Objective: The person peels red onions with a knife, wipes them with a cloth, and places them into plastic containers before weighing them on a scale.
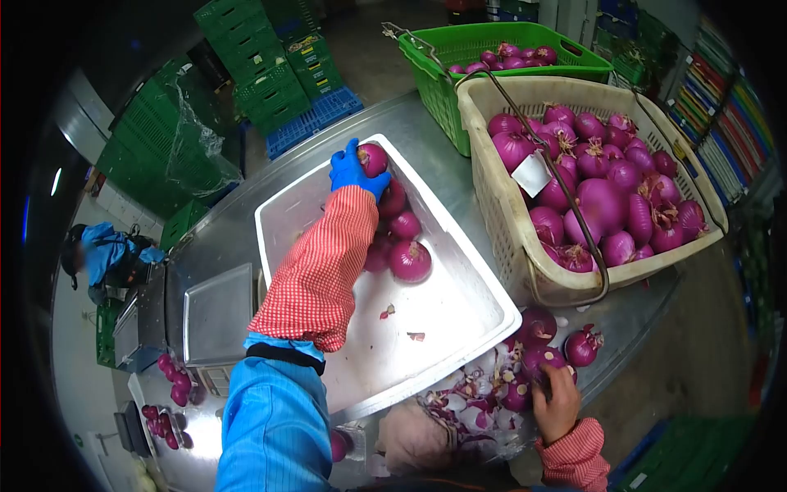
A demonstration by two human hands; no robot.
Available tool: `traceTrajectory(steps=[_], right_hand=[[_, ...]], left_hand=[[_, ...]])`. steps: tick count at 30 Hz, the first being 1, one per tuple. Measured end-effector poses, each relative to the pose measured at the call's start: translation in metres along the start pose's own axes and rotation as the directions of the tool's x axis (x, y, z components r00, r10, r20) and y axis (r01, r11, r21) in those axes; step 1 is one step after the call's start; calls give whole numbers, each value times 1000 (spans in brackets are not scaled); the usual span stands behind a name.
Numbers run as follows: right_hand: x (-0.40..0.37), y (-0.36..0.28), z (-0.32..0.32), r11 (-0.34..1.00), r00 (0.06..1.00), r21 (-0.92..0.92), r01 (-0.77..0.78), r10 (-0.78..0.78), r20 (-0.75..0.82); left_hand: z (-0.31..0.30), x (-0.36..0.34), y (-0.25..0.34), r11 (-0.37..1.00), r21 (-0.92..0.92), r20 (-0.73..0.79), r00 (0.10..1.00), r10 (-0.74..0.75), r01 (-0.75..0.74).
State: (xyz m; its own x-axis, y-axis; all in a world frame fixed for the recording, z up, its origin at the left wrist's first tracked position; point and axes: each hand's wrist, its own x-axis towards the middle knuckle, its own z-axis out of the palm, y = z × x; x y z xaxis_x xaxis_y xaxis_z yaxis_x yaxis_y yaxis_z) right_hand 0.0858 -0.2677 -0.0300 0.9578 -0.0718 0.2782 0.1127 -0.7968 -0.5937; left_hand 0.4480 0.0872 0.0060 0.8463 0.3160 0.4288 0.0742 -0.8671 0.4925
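My left hand, in a blue glove with a red checked sleeve cover, reaches to the far end of a white tray and grips a peeled red onion. Several more peeled onions lie in the tray just behind my forearm. My bare right hand rests at the table's near edge on an unpeeled onion, amid a heap of purple and white onion skins. Two other loose onions lie beside it.
A beige basket full of red onions stands right of the tray, a green basket with a few onions behind it. A scale sits left of the tray. Green crates are stacked at the back; another person works at far left.
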Motion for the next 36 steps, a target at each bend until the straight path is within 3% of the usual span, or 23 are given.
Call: traceTrajectory(steps=[3, 4, 7, 8, 10, 11, 13, 15, 17, 18, 19, 21, 25, 26, 29, 32, 36], right_hand=[[-5, 1, 5, 1000, 1000, -5, -6, 6, 30], [-5, -1, 5, 1000, 1000, 20, 15, -15, 14], [-4, -10, -1, 995, 998, 76, 58, -56, -29], [-3, -14, -6, 994, 998, 90, 58, -56, -33], [-3, -21, -10, 986, 999, 162, 33, -29, -27], [-2, -25, -8, 976, 1000, 218, 10, -6, -17], [2, -41, -6, 952, 1000, 305, 17, -13, -14], [10, -67, -5, 929, 998, 363, 70, -64, -27], [16, -87, -8, 935, 982, 303, 185, -190, -14], [19, -99, -11, 935, 970, 261, 240, -240, -36], [21, -111, -15, 931, 956, 218, 292, -287, -53], [22, -129, -22, 914, 925, 143, 380, -372, -78], [8, -143, -28, 870, 868, 18, 493, -490, -76], [3, -141, -27, 864, 862, 2, 504, -503, -71], [-7, -141, -29, 855, 853, -25, 518, -518, -66], [-14, -140, -31, 851, 850, -45, 523, -525, -49], [-31, -120, -19, 912, 912, -18, 409, -409, -24]], left_hand=[[-22, 17, 19, 990, 144, 256, 966, -39, 2], [-24, 19, 18, 989, 138, 255, 967, 11, -48], [-16, 22, -13, 988, -139, 198, 979, -39, 68], [-11, 26, -39, 910, -377, 317, 947, -47, 171], [-46, -5, -28, 508, -686, 542, 832, -121, 521], [-71, -26, -21, 228, -723, 649, 754, -99, 652], [-119, -67, -9, -172, -513, 836, 535, 122, 841], [-151, -120, 5, -226, -495, 809, 540, 231, 839], [-179, -167, 19, -253, -410, 765, 482, 428, 876], [-195, -192, 31, -233, -436, 771, 495, 402, 869], [-203, -211, 33, -306, -338, 768, 449, 456, 890], [-218, -249, 40, -484, -192, 762, 441, 475, 854], [-235, -299, 40, -331, -268, 799, 401, 449, 905], [-238, -307, 41, -352, -232, 838, 370, 401, 907], [-247, -331, 45, -218, -397, 825, 451, 341, 891], [-251, -350, 50, -198, -419, 832, 462, 308, 886], [-254, -362, 52, -172, -481, 822, 511, 251, 859]])
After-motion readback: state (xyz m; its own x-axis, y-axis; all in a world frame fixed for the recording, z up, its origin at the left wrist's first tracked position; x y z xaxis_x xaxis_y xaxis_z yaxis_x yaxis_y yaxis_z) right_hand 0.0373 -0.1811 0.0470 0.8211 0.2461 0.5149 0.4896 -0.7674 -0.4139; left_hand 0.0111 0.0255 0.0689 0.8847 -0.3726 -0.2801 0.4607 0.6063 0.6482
